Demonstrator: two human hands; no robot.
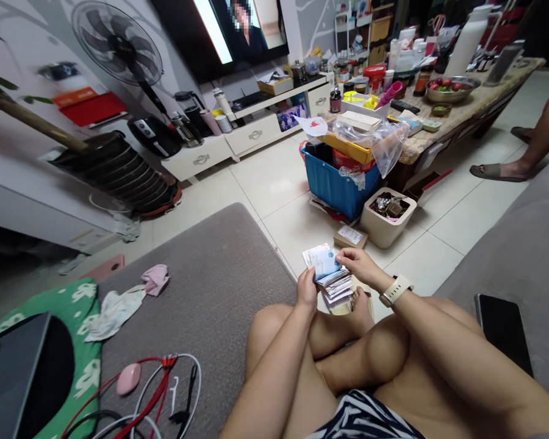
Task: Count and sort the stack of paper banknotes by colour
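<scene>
I sit cross-legged on a grey sofa (210, 286). My left hand (307, 289) is closed on the left edge of a stack of paper slips and cards (332, 277), held above my knees. My right hand (359, 263), with a white watch (396, 291) on the wrist, pinches the top right of the same stack, at a light blue slip on top. Both hands touch the stack.
A black phone (503, 329) lies on the sofa at right. On the floor ahead stand a small box (350, 236), a beige bin (387, 216) and a blue crate (338, 186). A cluttered table (462, 113) is behind them. Another person's legs (531, 140) are at far right. Cables (165, 390) and a laptop (13, 372) lie at left.
</scene>
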